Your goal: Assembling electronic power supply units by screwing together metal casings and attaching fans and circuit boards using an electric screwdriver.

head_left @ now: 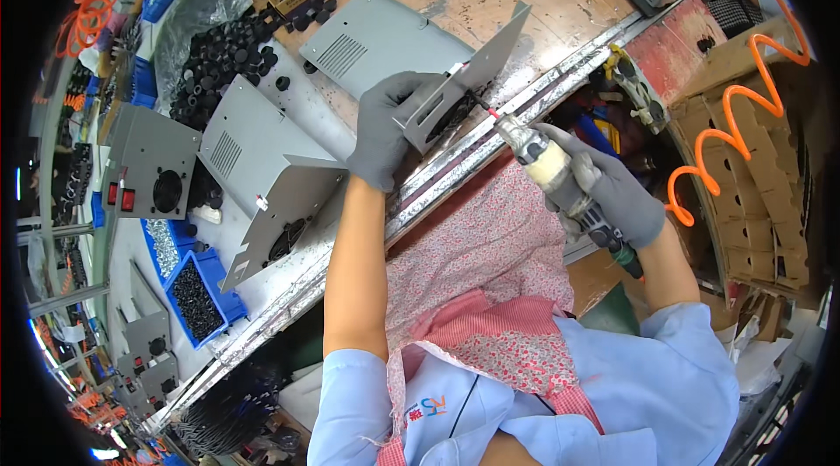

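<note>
Grey-gloved, the left hand (pixel 385 138) has its fingers clamped on one bent metal panel (pixel 464 81) held tilted over the table (pixel 490 2) edge, while the right hand (pixel 612 195) is wrapped round one pneumatic screwdriver (pixel 551 168) with its tip at the panel: a fastening step, I judge. The next move calls for keeping the bit square (the panel is unsupported). Two grey covers (pixel 376 37) lie behind, and one blue bin (pixel 206 295) of black screws.

The lower part of the grey metal panel (pixel 464 81) is covered by the left hand (pixel 385 138). The tip of the power screwdriver (pixel 560 182) is hidden behind the panel. The far end of the orange coiled hose (pixel 726 129) is lost at the dark rim.
</note>
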The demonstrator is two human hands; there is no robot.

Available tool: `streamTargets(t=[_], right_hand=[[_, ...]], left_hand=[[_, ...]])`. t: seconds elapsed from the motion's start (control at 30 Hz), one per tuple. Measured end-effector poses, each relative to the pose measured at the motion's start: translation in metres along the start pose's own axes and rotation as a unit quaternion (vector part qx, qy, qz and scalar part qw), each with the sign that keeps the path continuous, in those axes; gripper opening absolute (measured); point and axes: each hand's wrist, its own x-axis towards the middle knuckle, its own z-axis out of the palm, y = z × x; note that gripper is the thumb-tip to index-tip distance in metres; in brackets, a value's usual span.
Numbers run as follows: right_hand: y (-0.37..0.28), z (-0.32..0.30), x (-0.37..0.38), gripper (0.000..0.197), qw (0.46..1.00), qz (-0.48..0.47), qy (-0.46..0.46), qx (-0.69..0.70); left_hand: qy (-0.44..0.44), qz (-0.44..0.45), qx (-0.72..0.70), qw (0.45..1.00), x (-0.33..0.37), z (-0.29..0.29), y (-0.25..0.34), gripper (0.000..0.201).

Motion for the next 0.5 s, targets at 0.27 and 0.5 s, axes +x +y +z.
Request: streamTargets(t=[0.27,0.5], right_hand=[[0.003,0.001,-0.002,0.063,0.999,0.008,-0.005,0.050],[0.015,-0.003,0.003,0.061,0.998,-0.001,-0.008,0.061]], left_hand=[[-0.002,-0.025,-0.130,0.991,-0.005,0.003,0.001,0.025],[0.008,0.038,-0.002,0.999,-0.001,-0.007,-0.012,0.028]])
